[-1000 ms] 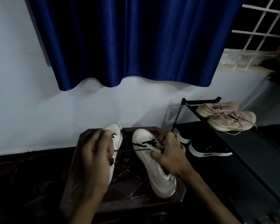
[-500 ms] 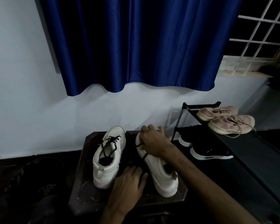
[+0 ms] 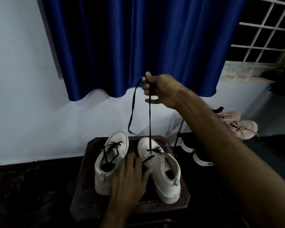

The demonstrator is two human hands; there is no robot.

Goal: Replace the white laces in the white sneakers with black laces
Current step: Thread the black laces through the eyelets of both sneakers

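1. The first shoe [image 3: 111, 162] stands toe-away on the bench [image 3: 84, 186]. Its first lace [image 3: 113, 146] is crossed through the lower eyelets, with the ends dropped into the opening. It looks parked while the other shoe gets attention.
2. The left hand [image 3: 128, 180] lies flat between the shoes, fingers spread and fairly straight, thumb against the second shoe. Its grip closes on nothing; it probably steadies that shoe against the upward pull.
3. The second shoe [image 3: 161, 168] stands just beside the first, threaded only near the toe, so most of its lacing is still to do.
4. The second lace [image 3: 149, 120] runs taut from an eyelet up to the raised hand, its free end dangling to the left. The high pull likely draws slack through.
5. The right hand [image 3: 161, 91], up before the curtain [image 3: 138, 46], has its grip pinched on that lace.
6. Pink shoes [image 3: 237, 125] sit apart on a rack.
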